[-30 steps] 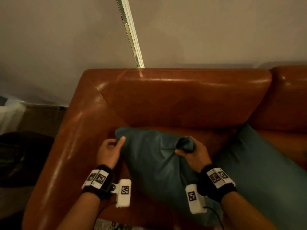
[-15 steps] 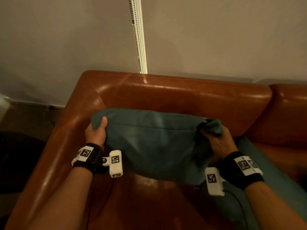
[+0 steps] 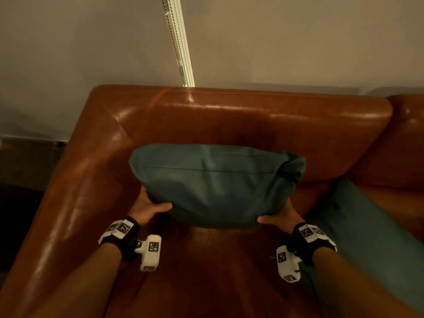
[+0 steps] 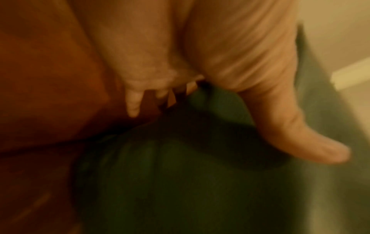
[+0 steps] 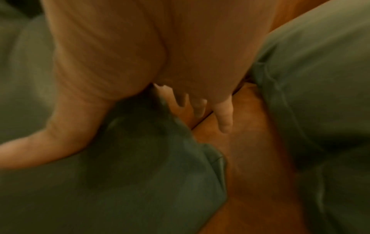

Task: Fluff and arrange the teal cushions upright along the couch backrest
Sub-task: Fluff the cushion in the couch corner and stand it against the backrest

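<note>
A teal cushion [image 3: 213, 184] stands on its long edge in front of the brown leather couch backrest [image 3: 241, 120], its top right corner bunched. My left hand [image 3: 151, 206] cups the lower left corner, thumb on the front. The left wrist view shows straight fingers [image 4: 133, 102] behind the cushion [image 4: 180, 182]. My right hand [image 3: 277, 216] cups the lower right corner the same way. In the right wrist view its fingers [image 5: 225, 117] lie straight behind the cushion [image 5: 140, 182]. A second teal cushion [image 3: 358, 230] lies tilted on the seat to the right.
The couch's left armrest [image 3: 75, 191] rises just left of my left hand. Bare seat leather [image 3: 206, 271] lies between my forearms. A pale vertical strip [image 3: 179, 42] runs down the wall behind the couch. The second cushion [image 5: 320, 79] is close beside my right hand.
The cushion went from the seat up to the backrest. Both hands left its top corners and now sit at its lower corners.
</note>
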The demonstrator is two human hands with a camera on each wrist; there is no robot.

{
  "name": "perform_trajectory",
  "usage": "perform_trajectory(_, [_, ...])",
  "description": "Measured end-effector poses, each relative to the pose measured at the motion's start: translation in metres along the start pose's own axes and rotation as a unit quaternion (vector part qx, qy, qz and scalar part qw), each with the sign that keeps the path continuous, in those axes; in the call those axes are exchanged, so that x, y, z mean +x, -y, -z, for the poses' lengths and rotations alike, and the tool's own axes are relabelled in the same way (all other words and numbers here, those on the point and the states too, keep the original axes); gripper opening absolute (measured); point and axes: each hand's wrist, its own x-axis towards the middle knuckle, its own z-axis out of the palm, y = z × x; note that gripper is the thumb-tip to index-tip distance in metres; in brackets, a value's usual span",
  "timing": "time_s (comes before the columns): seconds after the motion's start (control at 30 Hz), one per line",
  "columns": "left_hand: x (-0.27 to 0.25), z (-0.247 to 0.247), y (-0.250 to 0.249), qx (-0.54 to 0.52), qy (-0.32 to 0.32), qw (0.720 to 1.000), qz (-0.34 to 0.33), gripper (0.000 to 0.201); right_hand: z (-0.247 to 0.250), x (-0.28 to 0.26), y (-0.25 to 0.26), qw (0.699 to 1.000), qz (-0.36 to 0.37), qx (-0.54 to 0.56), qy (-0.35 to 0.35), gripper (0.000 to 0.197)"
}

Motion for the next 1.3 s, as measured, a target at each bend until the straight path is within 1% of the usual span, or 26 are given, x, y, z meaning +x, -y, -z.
perform_trajectory(0.03, [0.003,-0.005,0.001,0.034,-0.017,0.999,-0.008,0.122,-0.007,0.003,0.001,0.999,0.021,0.017,-0.017,0.146])
perform_trajectory(0.07, [0.009,-0.012,0.0,0.044,-0.04,0.998,-0.017,0.118,-0.012,0.008,0.002,0.997,0.04,0.048,-0.038,0.134])
perform_trajectory(0.13, [0.025,-0.026,-0.01,0.019,-0.088,0.995,-0.043,0.098,-0.019,0.02,0.01,0.988,0.06,0.109,-0.096,0.111])
perform_trajectory(0.17, [0.034,-0.032,-0.014,0.008,-0.103,0.993,-0.056,0.093,-0.021,0.027,0.014,0.982,0.054,0.132,-0.123,0.104])
perform_trajectory(0.2, [0.043,-0.036,-0.016,0.0,-0.114,0.991,-0.066,0.095,-0.023,0.035,0.014,0.977,0.052,0.144,-0.146,0.101])
perform_trajectory(0.23, [0.047,-0.038,-0.019,-0.003,-0.123,0.99,-0.069,0.1,-0.024,0.037,0.017,0.975,0.051,0.146,-0.161,0.103])
perform_trajectory(0.3, [0.054,-0.039,-0.013,-0.001,-0.136,0.988,-0.071,0.105,-0.027,0.042,0.016,0.973,0.052,0.141,-0.174,0.116])
perform_trajectory(0.37, [0.055,-0.039,-0.008,-0.011,-0.135,0.988,-0.076,0.102,-0.028,0.046,0.011,0.973,0.051,0.143,-0.173,0.122])
perform_trajectory(0.43, [0.055,-0.036,-0.005,-0.021,-0.115,0.99,-0.079,0.097,-0.028,0.047,0.007,0.975,0.053,0.143,-0.163,0.124])
perform_trajectory(0.53, [0.048,-0.023,0.008,-0.021,-0.046,0.997,-0.057,0.101,-0.025,0.04,0.005,0.982,0.045,0.124,-0.133,0.128])
perform_trajectory(0.6, [0.039,-0.015,0.018,0.0,-0.002,0.999,-0.034,0.106,-0.024,0.035,0.0,0.985,0.04,0.127,-0.112,0.122])
perform_trajectory(0.63, [0.034,-0.016,0.021,0.018,0.013,0.999,-0.024,0.108,-0.024,0.032,0.0,0.985,0.044,0.137,-0.1,0.123])
perform_trajectory(0.7, [0.031,-0.019,0.027,0.051,0.027,0.998,-0.016,0.111,-0.025,0.025,0.001,0.986,0.051,0.139,-0.079,0.144])
perform_trajectory(0.73, [0.031,-0.02,0.03,0.055,0.025,0.998,-0.018,0.11,-0.026,0.022,0.001,0.987,0.053,0.133,-0.068,0.151])
perform_trajectory(0.77, [0.032,-0.02,0.034,0.052,0.019,0.998,-0.017,0.107,-0.029,0.02,-0.002,0.989,0.054,0.126,-0.056,0.154])
perform_trajectory(0.83, [0.032,-0.017,0.038,0.028,-0.006,0.999,-0.017,0.095,-0.034,0.011,-0.005,0.994,0.05,0.095,-0.021,0.158])
perform_trajectory(0.9, [0.029,-0.013,0.039,0.016,-0.023,0.999,-0.023,0.082,-0.037,0.006,-0.008,0.997,0.032,0.072,0.013,0.159])
perform_trajectory(0.97, [0.029,-0.012,0.041,0.023,-0.025,0.999,-0.026,0.071,-0.037,0.01,-0.006,0.997,0.012,0.068,0.018,0.156])
perform_trajectory(1.03, [0.032,-0.014,0.041,0.021,-0.029,0.999,-0.021,0.072,-0.037,0.021,-0.003,0.996,0.01,0.083,0.011,0.153])
perform_trajectory(1.13, [0.045,-0.019,0.034,0.014,-0.028,0.999,-0.013,0.084,-0.032,0.035,0.007,0.994,0.014,0.112,0.0,0.14])
perform_trajectory(1.2, [0.049,-0.021,0.031,0.022,-0.021,1.0,-0.005,0.088,-0.029,0.039,0.009,0.991,0.005,0.131,-0.009,0.135])
perform_trajectory(1.27, [0.048,-0.022,0.029,0.031,-0.015,0.999,-0.007,0.077,-0.029,0.04,0.007,0.99,0.003,0.142,-0.015,0.141])
perform_trajectory(1.3, [0.047,-0.023,0.027,0.039,-0.013,0.999,-0.007,0.071,-0.029,0.04,0.007,0.989,-0.001,0.148,-0.02,0.141])
